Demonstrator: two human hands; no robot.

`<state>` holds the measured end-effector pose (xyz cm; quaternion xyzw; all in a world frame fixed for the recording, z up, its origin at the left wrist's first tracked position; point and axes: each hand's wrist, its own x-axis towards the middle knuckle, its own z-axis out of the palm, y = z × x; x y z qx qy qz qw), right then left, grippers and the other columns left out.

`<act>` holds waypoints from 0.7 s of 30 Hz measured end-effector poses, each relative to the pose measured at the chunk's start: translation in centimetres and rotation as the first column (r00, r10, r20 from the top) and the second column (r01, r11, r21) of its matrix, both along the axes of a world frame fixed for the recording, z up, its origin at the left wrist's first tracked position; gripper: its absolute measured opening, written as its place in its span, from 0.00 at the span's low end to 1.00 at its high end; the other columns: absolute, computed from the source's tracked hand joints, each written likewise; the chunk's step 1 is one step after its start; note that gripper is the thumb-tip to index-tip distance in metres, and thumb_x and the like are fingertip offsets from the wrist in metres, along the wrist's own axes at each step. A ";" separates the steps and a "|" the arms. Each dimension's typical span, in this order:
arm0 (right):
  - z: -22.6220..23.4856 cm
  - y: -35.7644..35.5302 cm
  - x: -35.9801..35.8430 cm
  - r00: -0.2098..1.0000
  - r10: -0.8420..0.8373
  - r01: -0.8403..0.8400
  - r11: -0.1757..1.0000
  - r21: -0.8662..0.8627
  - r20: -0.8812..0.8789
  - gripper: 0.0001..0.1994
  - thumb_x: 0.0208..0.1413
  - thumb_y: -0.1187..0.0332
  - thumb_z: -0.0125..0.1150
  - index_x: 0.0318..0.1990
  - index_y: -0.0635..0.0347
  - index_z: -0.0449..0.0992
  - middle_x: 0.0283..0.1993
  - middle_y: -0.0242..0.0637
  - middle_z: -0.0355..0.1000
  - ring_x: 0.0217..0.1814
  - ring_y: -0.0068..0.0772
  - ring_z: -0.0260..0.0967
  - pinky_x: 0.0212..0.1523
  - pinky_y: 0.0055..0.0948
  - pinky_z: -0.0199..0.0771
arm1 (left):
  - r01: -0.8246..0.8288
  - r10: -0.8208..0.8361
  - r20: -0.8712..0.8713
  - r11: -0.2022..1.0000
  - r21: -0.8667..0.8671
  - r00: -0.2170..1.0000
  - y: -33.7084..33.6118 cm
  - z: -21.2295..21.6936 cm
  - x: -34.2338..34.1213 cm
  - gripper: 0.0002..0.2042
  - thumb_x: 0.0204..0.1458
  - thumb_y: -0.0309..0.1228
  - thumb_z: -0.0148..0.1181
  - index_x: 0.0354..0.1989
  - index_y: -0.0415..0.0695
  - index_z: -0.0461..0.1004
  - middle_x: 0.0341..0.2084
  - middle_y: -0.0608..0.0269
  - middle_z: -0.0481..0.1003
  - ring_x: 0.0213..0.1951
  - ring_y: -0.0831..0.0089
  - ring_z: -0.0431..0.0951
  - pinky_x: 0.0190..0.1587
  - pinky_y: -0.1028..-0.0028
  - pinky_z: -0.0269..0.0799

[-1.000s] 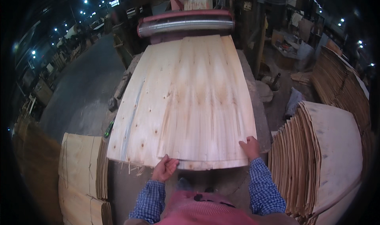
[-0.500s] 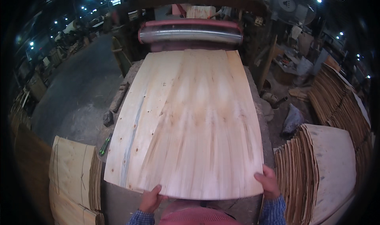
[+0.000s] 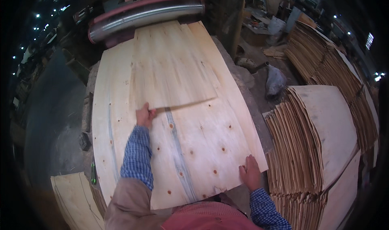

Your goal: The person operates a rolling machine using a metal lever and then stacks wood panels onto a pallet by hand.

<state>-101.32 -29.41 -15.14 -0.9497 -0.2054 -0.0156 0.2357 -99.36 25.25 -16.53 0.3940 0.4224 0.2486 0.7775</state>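
Observation:
A thin streaked wood veneer sheet (image 3: 174, 78) lies over a larger, pale veneer sheet (image 3: 202, 141) with brown knots and grey-blue streaks. My left hand (image 3: 144, 116) is closed on the near edge of the upper sheet, toward its left corner, and that edge lifts slightly. The upper sheet's far end reaches a shiny metal roller (image 3: 150, 17) with red parts around it. At the near right edge of the lower sheet, my right hand (image 3: 251, 174) rests with fingers stretched over the surface and thumb apart. Its underside is hidden.
Tall stacks of veneer (image 3: 296, 145) stand close on my right, with another stack (image 3: 328, 64) farther back. A tied stack (image 3: 77, 197) sits at the lower left. A green-handled tool (image 3: 93, 173) lies beside the sheets. A plastic bag (image 3: 275, 82) is right of the table.
The upper sheet has slid away from me toward the roller, with my left hand reaching forward on its edge. The knotty sheet beneath is uncovered. The view has turned and shifted right.

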 end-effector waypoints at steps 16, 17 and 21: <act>8.3 -1.8 6.7 0.937 0.078 -0.071 0.997 0.034 -0.342 0.18 0.46 0.65 0.69 0.44 0.62 0.74 0.34 0.45 0.75 0.38 0.43 0.74 0.39 0.39 0.72 | -0.008 0.004 -0.016 0.963 -0.270 1.000 -27.5 3.0 -25.2 0.17 0.61 0.35 0.49 0.56 0.41 0.67 0.50 0.58 0.74 0.47 0.67 0.76 0.48 0.69 0.74; 9.0 -1.6 6.9 0.913 0.101 -0.077 0.994 0.075 -0.395 0.18 0.47 0.64 0.68 0.45 0.62 0.75 0.34 0.45 0.75 0.38 0.41 0.75 0.39 0.36 0.73 | -0.028 0.017 -0.036 0.946 -0.322 0.999 -29.2 2.8 -27.6 0.17 0.61 0.34 0.48 0.55 0.40 0.67 0.49 0.55 0.74 0.45 0.64 0.78 0.45 0.68 0.76; 4.9 0.0 8.3 0.949 0.276 -0.235 0.942 0.241 -0.152 0.20 0.43 0.62 0.69 0.42 0.63 0.74 0.37 0.47 0.74 0.41 0.46 0.73 0.42 0.39 0.72 | -0.169 0.169 -0.037 0.893 -0.417 0.985 -33.5 0.4 -34.1 0.11 0.62 0.37 0.47 0.41 0.42 0.70 0.38 0.54 0.77 0.39 0.62 0.79 0.39 0.68 0.78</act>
